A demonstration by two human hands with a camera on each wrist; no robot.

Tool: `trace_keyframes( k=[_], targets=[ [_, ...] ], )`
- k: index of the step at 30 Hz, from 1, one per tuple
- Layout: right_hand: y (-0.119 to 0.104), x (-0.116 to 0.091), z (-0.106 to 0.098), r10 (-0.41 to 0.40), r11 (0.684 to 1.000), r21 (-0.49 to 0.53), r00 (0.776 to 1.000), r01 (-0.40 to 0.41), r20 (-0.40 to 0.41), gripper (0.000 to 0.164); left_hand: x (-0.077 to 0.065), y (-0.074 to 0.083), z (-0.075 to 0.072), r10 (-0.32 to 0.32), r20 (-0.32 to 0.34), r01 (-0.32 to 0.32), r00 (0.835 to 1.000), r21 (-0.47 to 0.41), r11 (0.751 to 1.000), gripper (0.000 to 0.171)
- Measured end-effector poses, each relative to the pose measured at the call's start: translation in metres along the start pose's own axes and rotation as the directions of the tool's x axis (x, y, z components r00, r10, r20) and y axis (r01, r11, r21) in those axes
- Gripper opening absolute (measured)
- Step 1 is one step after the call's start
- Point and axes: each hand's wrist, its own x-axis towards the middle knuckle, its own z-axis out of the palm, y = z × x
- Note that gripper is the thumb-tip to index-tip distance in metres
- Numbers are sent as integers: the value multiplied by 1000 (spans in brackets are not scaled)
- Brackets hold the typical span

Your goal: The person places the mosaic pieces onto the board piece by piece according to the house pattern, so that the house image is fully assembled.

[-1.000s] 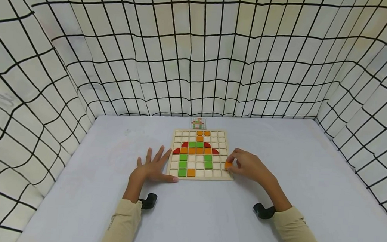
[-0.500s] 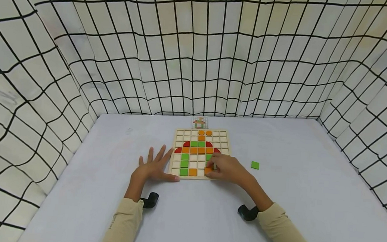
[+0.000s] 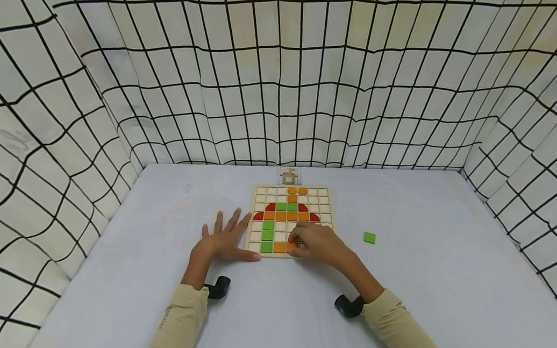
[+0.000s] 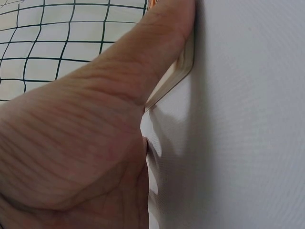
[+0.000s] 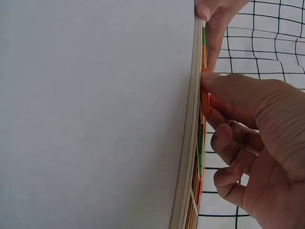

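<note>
My right hand [image 3: 319, 244] pinches an orange square tile [image 5: 206, 98] between thumb and fingers, low over the front row of a wooden grid board [image 3: 325, 200]. In the head view this tile sits just right of another orange tile [image 3: 279, 248] lying in that row. My left hand [image 3: 222, 243] lies with fingers spread at the board's left side, its thumb along the front left corner. Red, orange and green tiles form a pattern in the cells. My right hand hides the green tiles on the right side of it.
A loose green square tile [image 3: 369, 237] lies on the white table to the right of the board. Behind the board is a small pattern card [image 3: 290, 176]. Black netting over white walls encloses the far side and both sides of the table.
My right hand has carried the orange tile left from the board's right edge to the front row. The loose green tile, hidden before, now shows. My left hand stays put.
</note>
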Motion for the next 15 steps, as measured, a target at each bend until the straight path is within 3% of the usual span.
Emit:
trace_keyframes(
  k=[15],
  targets=[
    [-2, -4, -5, 15, 1000, 18, 1000, -15, 18, 26, 1, 0, 1, -3, 4, 3, 1000, -3, 1000, 116]
  ],
)
